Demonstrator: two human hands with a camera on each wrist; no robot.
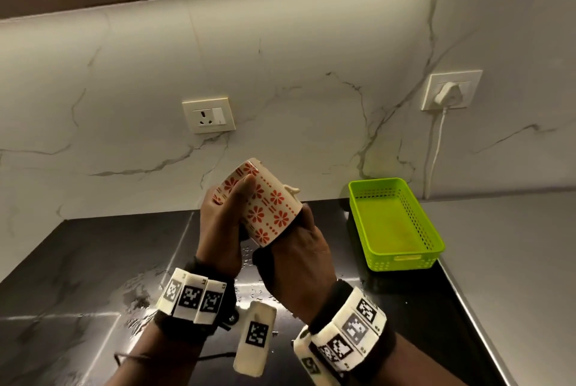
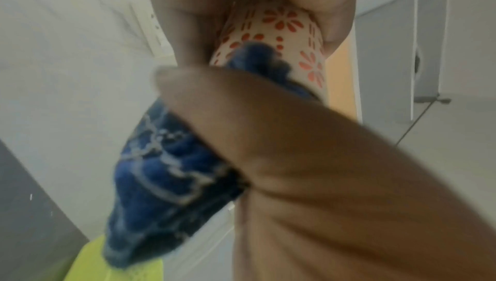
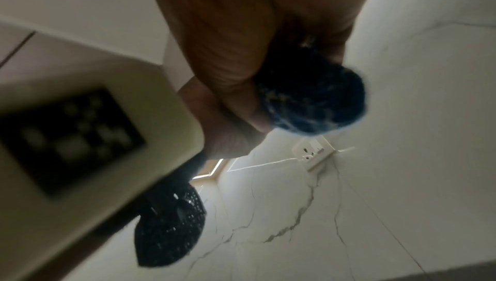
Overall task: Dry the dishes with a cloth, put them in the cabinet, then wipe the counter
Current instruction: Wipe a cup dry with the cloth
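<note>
Left hand (image 1: 223,223) wraps the mug (image 1: 265,203) from the side, thumb across the pattern. Right hand (image 1: 299,264) grips a blue cloth (image 2: 166,171), bunched and pushed into the mug's mouth. Mug is cream with red-orange flowers and dashes, tilted, base up toward the wall, held above the black counter (image 1: 93,261). Water beads on the counter under the hands. Green basket (image 1: 396,223) at far right.

cream mug (image 1: 265,203) with red flower print, tilted above black counter (image 1: 93,261), blue cloth (image 2: 166,175) at its mouth
</note>
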